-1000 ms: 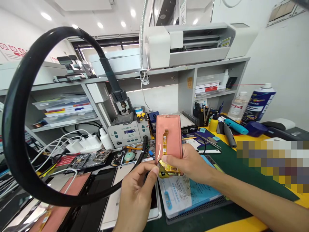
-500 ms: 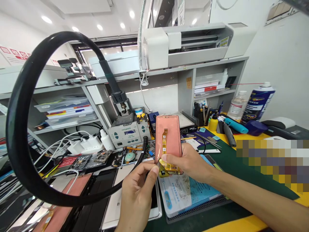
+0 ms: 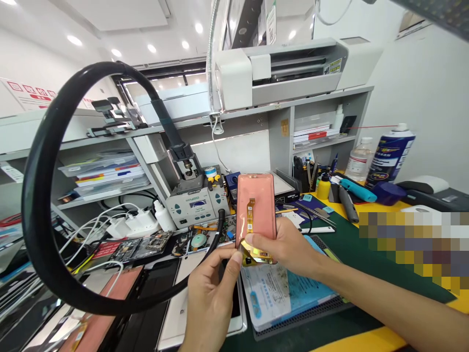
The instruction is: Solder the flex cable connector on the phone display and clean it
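Note:
A phone screen (image 3: 263, 198) is held up, its pink, copper-like back facing me. A narrow gold flex cable (image 3: 249, 220) runs down that back toward a shiny gold piece (image 3: 249, 260) at the lower end. My right hand (image 3: 293, 248) grips the screen's lower right side, thumb lying over the back near the cable; its other fingers are hidden behind. At the lower left corner, my left hand (image 3: 216, 283) pinches the edge of the gold piece between thumb and index finger. Below the screen lies a blue and white package (image 3: 271, 293) on a dark perforated mat.
A thick black hose (image 3: 32, 205) loops across the left foreground to a hot-air station (image 3: 198, 205). Phones, including a white one (image 3: 174, 313), lie at left. Tweezers, bottles and a blue spray can (image 3: 390, 154) stand or lie at right on the green mat (image 3: 366, 254).
My view has shifted slightly, so the hose and shelves sit a little farther right and lower at left. Both hands and the screen keep nearly the same pose; the gold piece looks slightly more tilted.

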Available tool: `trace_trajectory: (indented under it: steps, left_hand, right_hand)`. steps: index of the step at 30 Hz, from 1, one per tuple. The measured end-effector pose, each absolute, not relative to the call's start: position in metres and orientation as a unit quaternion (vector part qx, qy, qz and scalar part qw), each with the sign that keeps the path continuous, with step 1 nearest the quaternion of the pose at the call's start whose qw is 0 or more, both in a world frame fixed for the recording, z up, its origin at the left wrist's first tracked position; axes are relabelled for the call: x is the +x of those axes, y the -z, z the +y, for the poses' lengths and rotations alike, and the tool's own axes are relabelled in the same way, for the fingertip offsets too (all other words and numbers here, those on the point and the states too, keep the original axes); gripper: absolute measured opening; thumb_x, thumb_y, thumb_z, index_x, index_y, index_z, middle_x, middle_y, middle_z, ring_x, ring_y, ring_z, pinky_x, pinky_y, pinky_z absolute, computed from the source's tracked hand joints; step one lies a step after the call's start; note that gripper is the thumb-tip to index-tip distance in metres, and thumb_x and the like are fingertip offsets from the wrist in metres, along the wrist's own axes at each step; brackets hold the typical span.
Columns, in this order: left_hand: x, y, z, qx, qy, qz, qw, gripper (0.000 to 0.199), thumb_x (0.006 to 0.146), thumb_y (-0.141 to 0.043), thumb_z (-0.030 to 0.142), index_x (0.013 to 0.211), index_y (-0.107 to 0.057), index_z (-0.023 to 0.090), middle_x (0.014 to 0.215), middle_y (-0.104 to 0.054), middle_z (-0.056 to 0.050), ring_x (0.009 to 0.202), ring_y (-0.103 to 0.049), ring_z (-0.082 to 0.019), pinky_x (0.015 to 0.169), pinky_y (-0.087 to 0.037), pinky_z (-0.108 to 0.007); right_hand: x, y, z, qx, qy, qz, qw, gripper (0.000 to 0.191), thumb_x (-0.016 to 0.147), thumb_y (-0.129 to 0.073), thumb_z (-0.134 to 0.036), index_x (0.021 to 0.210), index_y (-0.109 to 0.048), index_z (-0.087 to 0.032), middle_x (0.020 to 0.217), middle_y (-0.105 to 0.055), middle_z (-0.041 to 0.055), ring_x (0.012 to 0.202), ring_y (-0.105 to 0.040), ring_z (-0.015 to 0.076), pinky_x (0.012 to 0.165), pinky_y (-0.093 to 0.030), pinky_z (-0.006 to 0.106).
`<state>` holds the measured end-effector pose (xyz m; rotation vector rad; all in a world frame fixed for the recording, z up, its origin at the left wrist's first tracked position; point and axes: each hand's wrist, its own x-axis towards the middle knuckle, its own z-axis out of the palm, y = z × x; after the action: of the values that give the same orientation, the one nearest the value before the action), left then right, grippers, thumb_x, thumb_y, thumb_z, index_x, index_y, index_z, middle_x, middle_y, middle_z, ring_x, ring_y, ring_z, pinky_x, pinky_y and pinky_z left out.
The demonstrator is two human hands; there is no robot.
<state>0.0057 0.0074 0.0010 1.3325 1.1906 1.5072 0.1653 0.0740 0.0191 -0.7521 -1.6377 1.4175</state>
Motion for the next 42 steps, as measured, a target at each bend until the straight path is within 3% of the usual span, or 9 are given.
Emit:
trace_trajectory:
  steps: [6,11,17,22,28,33,42]
  left_hand:
    - [0.005,0.0,0.011,0.522,-0.582,0.465,0.415,0.024,0.084,-0.067,0.039,0.092,-0.073,0.017,0.104,-0.074,-0.008,0.105,-0.064,-0.027,0.094,-0.045,-0.035]
    - [0.014,0.0,0.012,0.524,-0.591,0.494,0.364,0.026,0.084,-0.066,0.042,0.092,-0.072,0.017,0.104,-0.074,-0.008,0.102,-0.064,-0.027,0.095,-0.044,-0.036]
    - [0.017,0.0,0.012,0.491,-0.593,0.482,0.417,0.023,0.084,-0.065,0.041,0.087,-0.069,0.018,0.093,-0.073,-0.003,0.097,-0.064,-0.023,0.089,-0.044,-0.03]
    - [0.012,0.007,0.015,0.497,-0.593,0.465,0.431,0.022,0.086,-0.062,0.04,0.08,-0.065,0.019,0.099,-0.072,-0.003,0.099,-0.063,-0.023,0.087,-0.042,-0.028]
    - [0.008,0.007,0.016,0.524,-0.609,0.475,0.359,0.027,0.088,-0.056,0.04,0.084,-0.071,0.018,0.107,-0.071,-0.008,0.11,-0.06,-0.027,0.1,-0.04,-0.034]
    - [0.007,0.004,0.014,0.547,-0.578,0.521,0.31,0.024,0.082,-0.067,0.041,0.086,-0.071,0.018,0.104,-0.07,-0.008,0.101,-0.063,-0.026,0.093,-0.044,-0.035]
    - [0.003,0.003,0.015,0.55,-0.574,0.531,0.293,0.022,0.083,-0.064,0.035,0.071,-0.068,0.018,0.1,-0.065,-0.007,0.093,-0.061,-0.024,0.086,-0.046,-0.034]
  right_hand:
    - [0.163,-0.019,0.068,-0.298,-0.505,-0.684,0.434,0.022,0.087,-0.057,-0.033,0.077,-0.06,-0.014,0.067,-0.046,-0.0012,0.061,-0.038,0.0118,0.054,-0.033,0.024]
    - [0.162,-0.018,0.069,-0.326,-0.464,-0.694,0.444,0.024,0.086,-0.055,-0.029,0.067,-0.053,-0.016,0.064,-0.04,-0.0024,0.06,-0.034,0.0113,0.053,-0.03,0.024]
    - [0.163,-0.014,0.068,-0.326,-0.447,-0.71,0.436,0.024,0.088,-0.052,-0.026,0.066,-0.049,-0.017,0.063,-0.037,-0.003,0.058,-0.031,0.0109,0.051,-0.026,0.025]
    - [0.164,-0.012,0.066,-0.323,-0.44,-0.723,0.423,0.03,0.09,-0.05,-0.027,0.063,-0.04,-0.019,0.06,-0.03,-0.0044,0.055,-0.026,0.0103,0.049,-0.021,0.026]
    - [0.166,-0.015,0.069,-0.349,-0.411,-0.722,0.434,0.031,0.088,-0.052,-0.029,0.062,-0.038,-0.02,0.061,-0.032,-0.0039,0.056,-0.03,0.0106,0.05,-0.025,0.025]
    - [0.165,-0.013,0.066,-0.329,-0.395,-0.747,0.422,0.029,0.091,-0.049,-0.028,0.065,-0.041,-0.019,0.063,-0.034,-0.0033,0.057,-0.03,0.0112,0.052,-0.026,0.026]
    - [0.163,-0.01,0.061,-0.325,-0.367,-0.776,0.396,0.027,0.093,-0.049,-0.028,0.067,-0.046,-0.019,0.066,-0.04,-0.0026,0.06,-0.035,0.0117,0.055,-0.028,0.026]
